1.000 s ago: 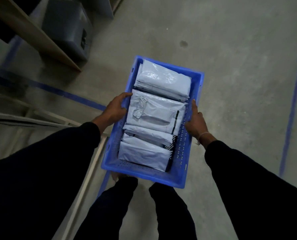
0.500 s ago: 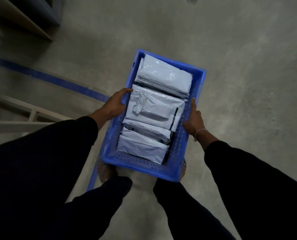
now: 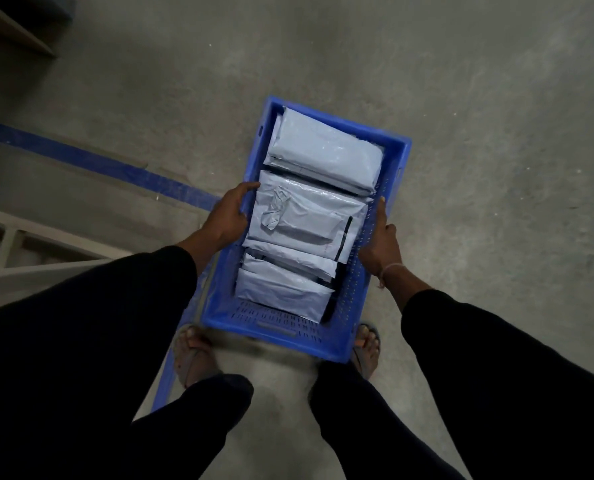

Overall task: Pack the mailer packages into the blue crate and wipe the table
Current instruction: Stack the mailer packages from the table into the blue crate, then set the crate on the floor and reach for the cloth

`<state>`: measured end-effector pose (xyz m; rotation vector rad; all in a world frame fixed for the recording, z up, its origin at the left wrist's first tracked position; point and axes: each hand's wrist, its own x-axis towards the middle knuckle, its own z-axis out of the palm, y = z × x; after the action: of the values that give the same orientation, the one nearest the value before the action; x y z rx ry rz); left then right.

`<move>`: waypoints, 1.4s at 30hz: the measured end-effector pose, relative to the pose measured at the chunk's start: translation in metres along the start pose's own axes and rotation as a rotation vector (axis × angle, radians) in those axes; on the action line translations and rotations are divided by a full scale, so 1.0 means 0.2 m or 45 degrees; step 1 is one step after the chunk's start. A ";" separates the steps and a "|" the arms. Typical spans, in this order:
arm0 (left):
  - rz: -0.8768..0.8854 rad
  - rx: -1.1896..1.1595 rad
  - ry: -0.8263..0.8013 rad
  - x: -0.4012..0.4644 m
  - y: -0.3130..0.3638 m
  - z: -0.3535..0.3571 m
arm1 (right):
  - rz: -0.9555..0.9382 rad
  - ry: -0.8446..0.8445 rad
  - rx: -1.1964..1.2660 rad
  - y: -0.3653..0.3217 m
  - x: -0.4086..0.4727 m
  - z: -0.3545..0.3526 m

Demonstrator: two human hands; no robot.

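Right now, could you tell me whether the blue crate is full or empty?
Full: grey mailer packages cover nearly the whole floor of the blue crate, laid in overlapping rows.

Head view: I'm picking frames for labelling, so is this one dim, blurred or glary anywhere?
Head view: dim overall; sleeves nearly black, without detail; mailers and crate fairly sharp; slight smear at the left foot; no strong glare; wide-angle stretch at the edges.

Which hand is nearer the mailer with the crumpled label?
Left. The left hand grips the blue crate rim right beside the crumpled-label mailer; the right hand grips the opposite rim.
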<state>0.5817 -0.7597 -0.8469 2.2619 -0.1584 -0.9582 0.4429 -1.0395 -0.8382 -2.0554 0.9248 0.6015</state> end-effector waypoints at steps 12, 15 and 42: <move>-0.067 -0.154 -0.072 -0.35 0.39 -0.19 | 0.040 -0.065 -0.005 -0.30 -0.34 -0.23; -0.056 -0.221 -0.047 -0.58 0.62 -0.31 | 0.016 -0.069 -0.005 -0.51 -0.58 -0.37; 0.286 -0.794 0.897 -3.18 1.42 -1.18 | -1.128 -0.284 0.166 -1.93 -2.78 -1.34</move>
<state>0.3211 -0.6305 -0.1715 1.8081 0.1741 -0.0311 0.4231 -0.8682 -0.1307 -1.9718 -0.1120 0.2569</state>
